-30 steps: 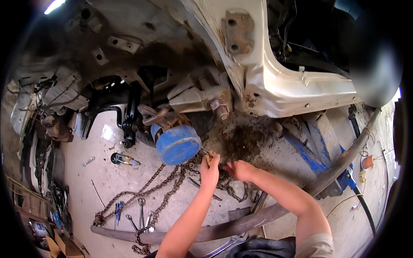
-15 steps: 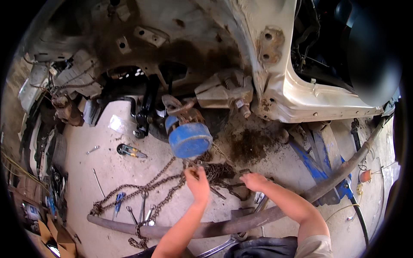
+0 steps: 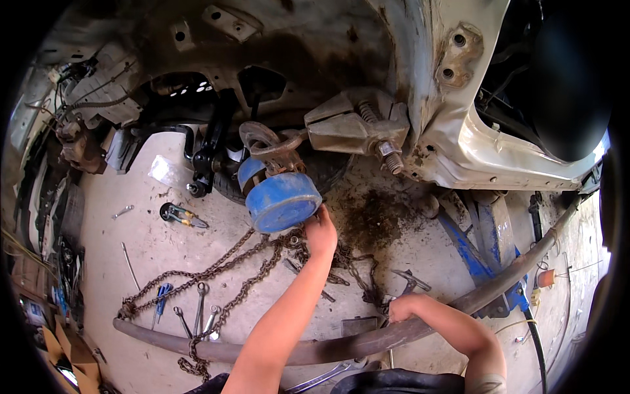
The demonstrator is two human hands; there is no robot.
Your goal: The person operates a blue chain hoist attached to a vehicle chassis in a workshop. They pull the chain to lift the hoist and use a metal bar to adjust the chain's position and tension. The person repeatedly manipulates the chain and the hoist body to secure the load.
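Observation:
A blue chain hoist [image 3: 282, 202] hangs by a rusty hook [image 3: 266, 141] from a heavy metal clamp [image 3: 354, 123] fixed to the car body. My left hand [image 3: 321, 235] grips the hoist's lower right side, its fingers partly hidden behind the casing. Beneath it, rusty chain [image 3: 262, 264] trails across the floor and heaps up behind my left wrist. Lower right, my right hand [image 3: 401, 307] is closed around the handle of a hammer [image 3: 412, 279], its head sticking out above the fist, close to a hanging length of chain.
A long curved pipe [image 3: 315, 352] crosses in front of me, chain looped at its left end. Wrenches [image 3: 201, 305], a blue-handled screwdriver [image 3: 162, 299] and pliers [image 3: 187, 215] lie on the floor. A blue jack [image 3: 469, 246] stands right, below the car's sill [image 3: 499, 164]. A cardboard box [image 3: 69, 351] sits lower left.
My left hand has risen from the chain to the hoist's side. My right hand has moved down and slightly right, now with the hammer in it. The view has shifted a little.

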